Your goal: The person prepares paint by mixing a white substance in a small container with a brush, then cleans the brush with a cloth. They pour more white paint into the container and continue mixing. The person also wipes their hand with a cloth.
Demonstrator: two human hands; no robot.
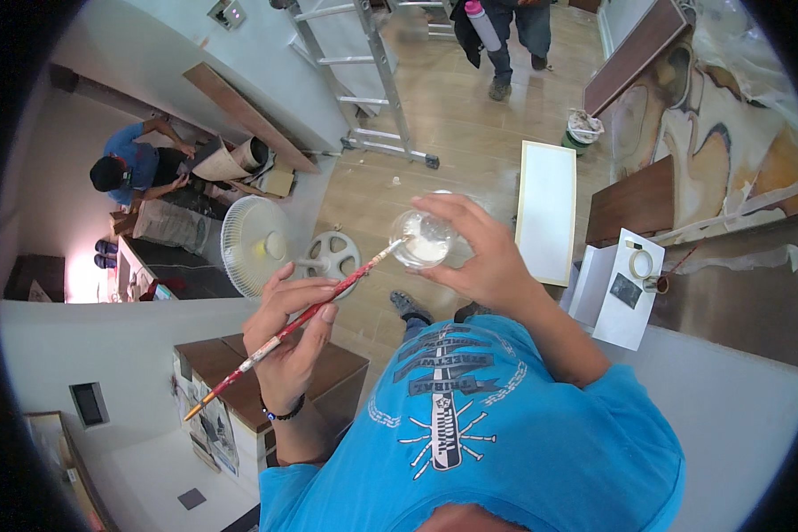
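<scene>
My left hand (288,326) pinches the handle of a long, thin paintbrush (239,366), which is red with worn, pale patches. The brush slants up to the right, and its tip is inside a small clear cup (417,219). My right hand (481,248) grips this cup from the right side, thumb and fingers around it. White paint-like stuff (430,241) lies in the cup, tilted so that I see into it. Both hands are raised in front of my chest, above the floor. The bristles are hard to make out against the white.
A white pedestal fan (259,246) stands left of my hands, beside a brown-topped cabinet (328,372). An aluminium ladder (363,75) is ahead. To the right are a white panel (545,213), a bucket (582,130) and a tape roll (641,263). Co-workers (133,164) are farther off.
</scene>
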